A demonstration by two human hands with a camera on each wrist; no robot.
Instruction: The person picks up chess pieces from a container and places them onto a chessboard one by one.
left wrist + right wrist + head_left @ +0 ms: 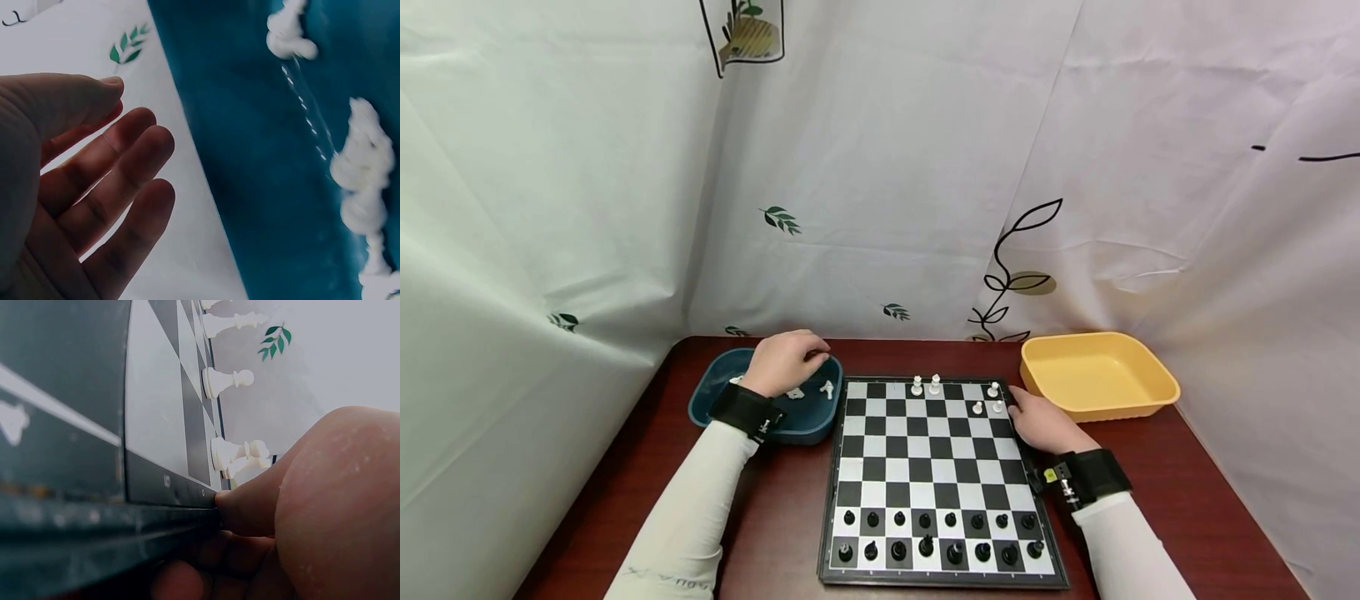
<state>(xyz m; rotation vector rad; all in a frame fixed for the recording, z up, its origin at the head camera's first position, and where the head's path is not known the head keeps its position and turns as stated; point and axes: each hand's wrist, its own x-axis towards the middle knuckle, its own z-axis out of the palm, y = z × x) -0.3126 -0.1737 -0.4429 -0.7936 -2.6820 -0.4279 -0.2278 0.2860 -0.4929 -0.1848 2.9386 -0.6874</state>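
- The table is dark red-brown wood, and a white curtain with printed leaves hangs behind its far edge and along both sides.
- The chessboard lies in the middle of the table, and its near edge is close to the table's near edge.
- The yellow tray stands at the far right corner of the table, just beside the far right corner of the chessboard.
- The blue bowl stands near the far left part of the table, just beside the far left corner of the chessboard. Some white pieces lie inside it; the left wrist view shows two of them on the blue bottom.
- The left hand is over the blue bowl. In the left wrist view its fingers are relaxed and a little spread, and it holds nothing.
- The right hand rests at the right edge of the chessboard, toward its far end. In the right wrist view the thumb presses on the frame of the board and other fingers are curled under the edge, so the hand grips the board.
- The black pieces stand upright in the two rows at the near edge of the chessboard.
- Five white pieces stand at the far edge of the board: two near the middle and three near the far right corner, close to the right hand.
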